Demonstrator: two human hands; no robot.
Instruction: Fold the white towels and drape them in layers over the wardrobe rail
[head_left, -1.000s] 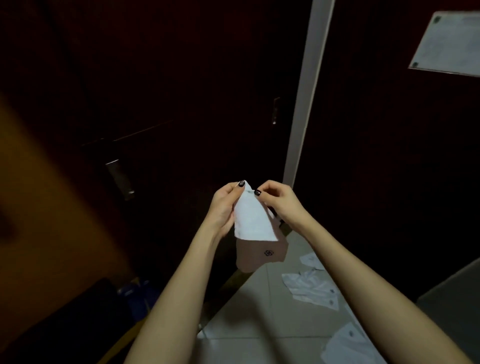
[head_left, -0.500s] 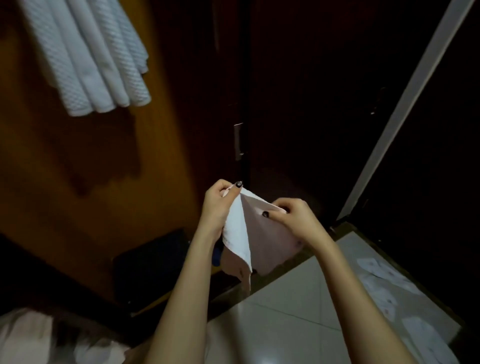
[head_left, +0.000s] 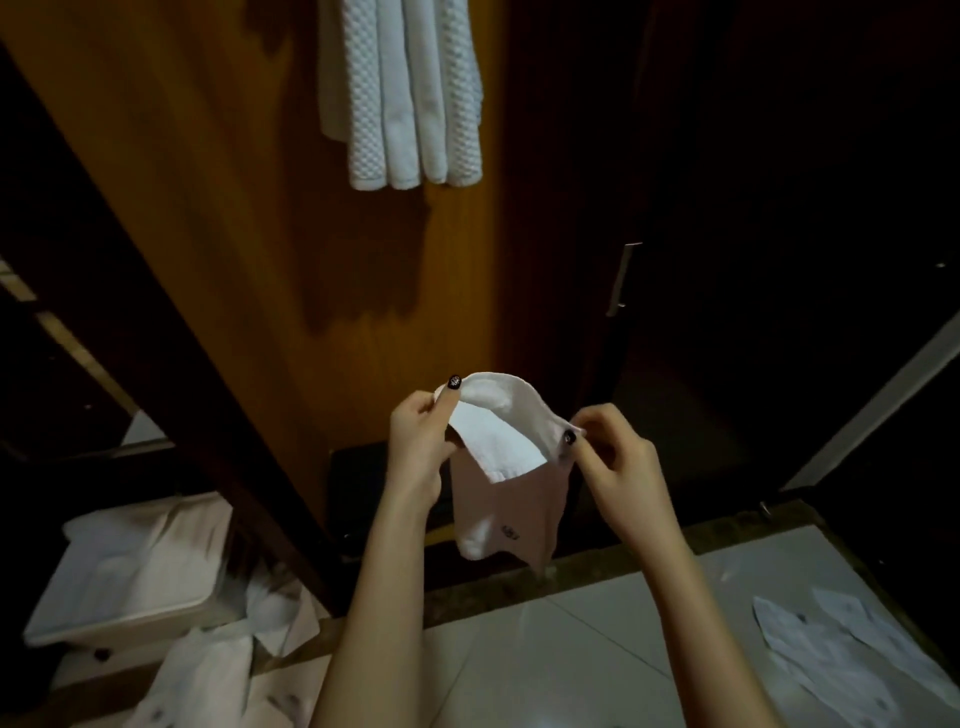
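- Both my hands are busy with one small white towel. My left hand pinches one end of its top edge and my right hand pinches the other end, fingers curled onto the cloth.
- The towel hangs in the air in front of me, above the near edge of the wardrobe base. The held edge runs roughly level from hand to hand. One flap is turned down over the front and the rest drops below my wrists, so I judge the fold only half made.
- The hung towels are straight up and ahead of my hands, a little to the left, against the wooden back panel. The rail itself is out of view above them.
- My left hand is the nearer one to that stack. I would expect to lift upward and slightly left, keeping the held edge level to lie across the rail.
- More loose towels lie at the right edge of the tiled floor, and a white tray sits by its left edge.
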